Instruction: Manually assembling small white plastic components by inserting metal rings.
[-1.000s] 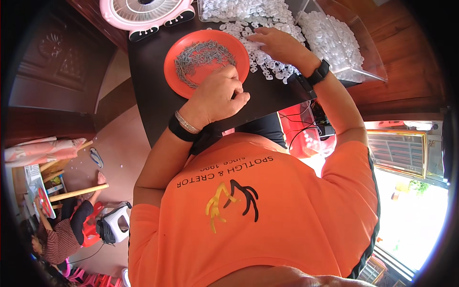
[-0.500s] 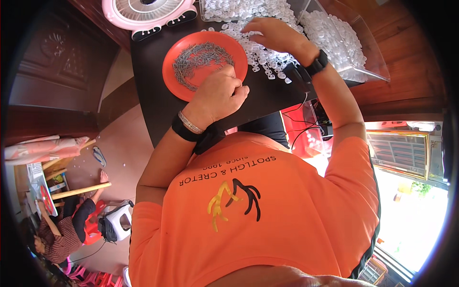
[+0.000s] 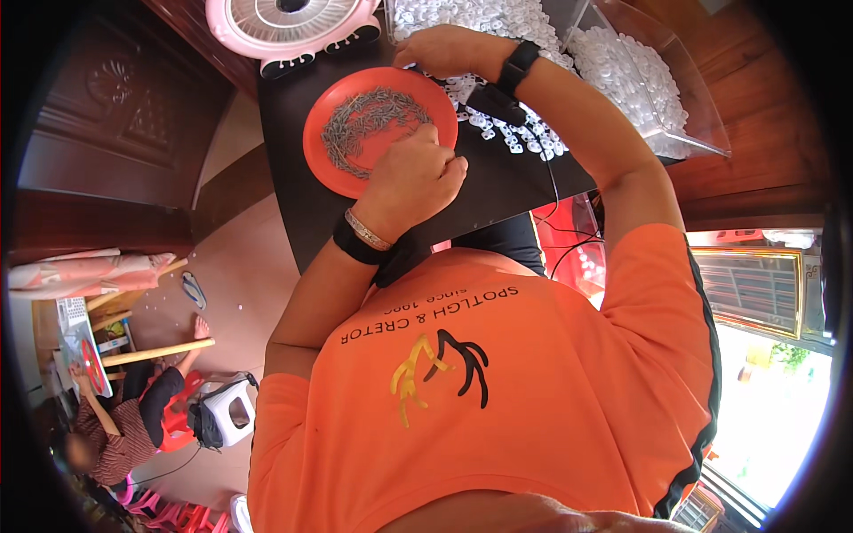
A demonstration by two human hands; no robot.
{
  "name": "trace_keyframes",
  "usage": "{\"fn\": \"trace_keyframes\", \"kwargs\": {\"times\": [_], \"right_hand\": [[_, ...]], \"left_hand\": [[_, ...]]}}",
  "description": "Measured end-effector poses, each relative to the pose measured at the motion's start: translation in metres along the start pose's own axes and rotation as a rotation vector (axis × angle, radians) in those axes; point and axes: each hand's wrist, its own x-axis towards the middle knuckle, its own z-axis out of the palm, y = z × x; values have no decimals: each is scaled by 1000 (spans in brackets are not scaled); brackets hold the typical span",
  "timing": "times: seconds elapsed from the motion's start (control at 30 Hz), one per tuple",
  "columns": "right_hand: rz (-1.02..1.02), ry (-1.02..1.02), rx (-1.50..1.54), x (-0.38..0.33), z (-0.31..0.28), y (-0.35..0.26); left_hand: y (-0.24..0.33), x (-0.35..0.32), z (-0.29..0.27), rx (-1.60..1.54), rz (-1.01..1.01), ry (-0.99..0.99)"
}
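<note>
My left hand [image 3: 414, 174] is closed above the near right part of a round red plate [image 3: 317, 158]. Its fingertips are turned away, so what they pinch, if anything, is hidden. Thin grey nails [image 3: 355, 124] lie heaped in an arc on the plate. Past the plate's far right rim, my right hand [image 3: 442, 51] rests palm down at the edge of a spread of small white plastic pieces with holes [image 3: 524, 138]. Its fingers are bent together and pointing left, and anything under them cannot be made out.
A pink fan [image 3: 293, 27] stands at the table's far left. At the far right, a clear bin [image 3: 689, 142] holds more white pieces. A black device [image 3: 498, 105] with a cable hangs at my right wrist. Another person [image 3: 120, 435] sits at the lower left.
My right hand has moved left across the white pieces toward the plate's far rim, and its spread fingers have drawn together. The left hand stays closed over the plate.
</note>
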Motion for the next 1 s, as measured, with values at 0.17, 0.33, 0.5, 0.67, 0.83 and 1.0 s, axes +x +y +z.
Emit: {"fn": "trace_keyframes", "kwargs": {"times": [0.17, 0.33, 0.5, 0.67, 0.83, 1.0], "right_hand": [[5, -50, 29, -49, -7, -1], [111, -57, 2, -94, -21, -23], [207, 137, 1, -132, -28, -32], [264, 174, 167, -160, -49, -64], [329, 76, 169, -181, -37, -94], [411, 167, 127, -181, -17, -108]], "left_hand": [[1, -2, -4, 45, 31, -3], [1, -3, -5, 34, 16, -8], [4, 0, -7, 34, -13, -54], [5, -2, -5, 1, 37, -51], [9, 0, -9, -33, 10, -63], [8, 5, -15, -163, -31, 108]]}}
